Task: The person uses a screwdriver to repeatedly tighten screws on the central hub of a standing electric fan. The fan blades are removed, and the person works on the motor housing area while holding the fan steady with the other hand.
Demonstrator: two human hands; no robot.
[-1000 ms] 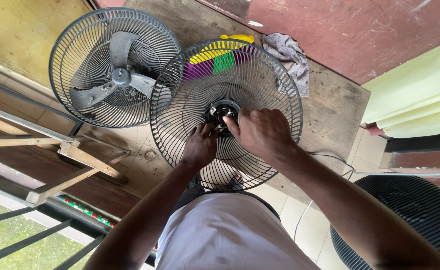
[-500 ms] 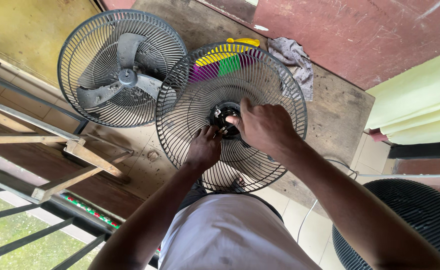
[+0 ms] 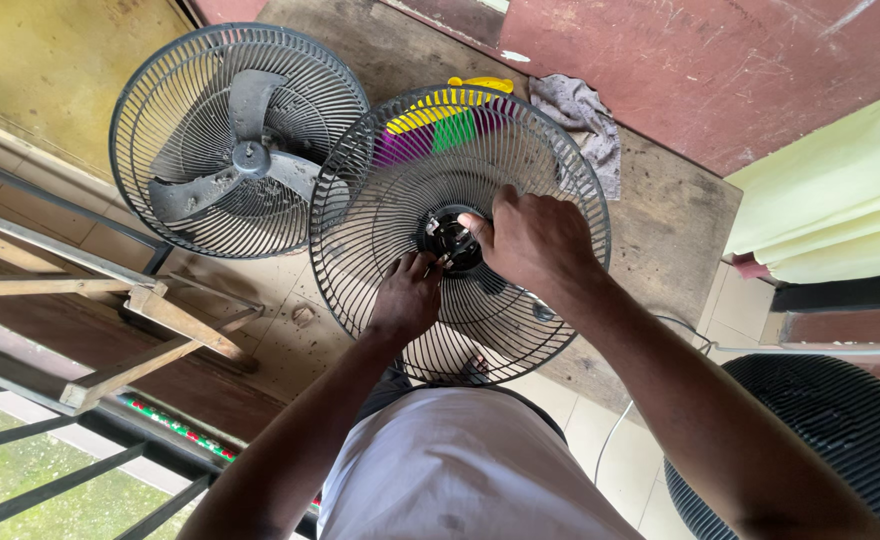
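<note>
— Worn wooden board [image 3: 660, 210] lies under our round black wire fan guard [image 3: 390, 200].
— Our right hand [image 3: 535, 240] pinches its dark centre hub [image 3: 455, 243]; our left hand [image 3: 407, 297] seems curled on the wires.

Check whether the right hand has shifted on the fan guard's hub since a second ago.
No. The right hand still sits at the dark centre hub of the wire fan guard, fingertips on it as before. The whole view slid together because the camera moved.
</note>
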